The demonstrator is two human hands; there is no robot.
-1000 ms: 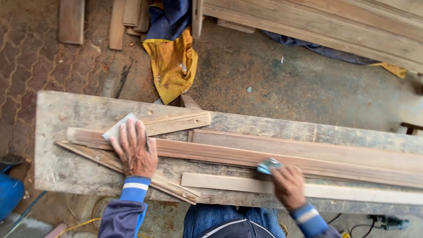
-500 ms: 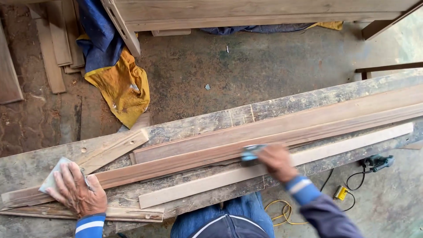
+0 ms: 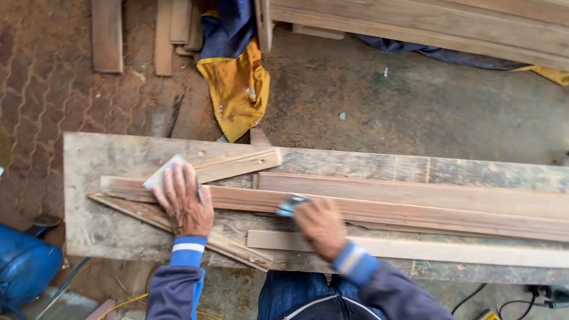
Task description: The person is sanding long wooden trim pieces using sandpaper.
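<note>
pressing blue sanding pad (image 3: 291, 205) on long reddish moulding (image 3: 415, 213), right hand (image 3: 322, 227).

Both arms wear dark navy-grey long sleeves ending in bright blue ribbed cuffs — each cuff crossed by one white band. Bare left hand (image 3: 182, 204) and right hand (image 3: 320, 226) show below them. Blue denim trousers cover the legs — dark cap brim at the bottom edge.

Yellow-and-blue cloth (image 3: 236, 83) at twelve o'clock — reddish-brown moulding (image 3: 415, 214), pale strip (image 3: 450, 252), grey bench (image 3: 101, 160), blue white-striped cuffs (image 3: 188, 249).
</note>
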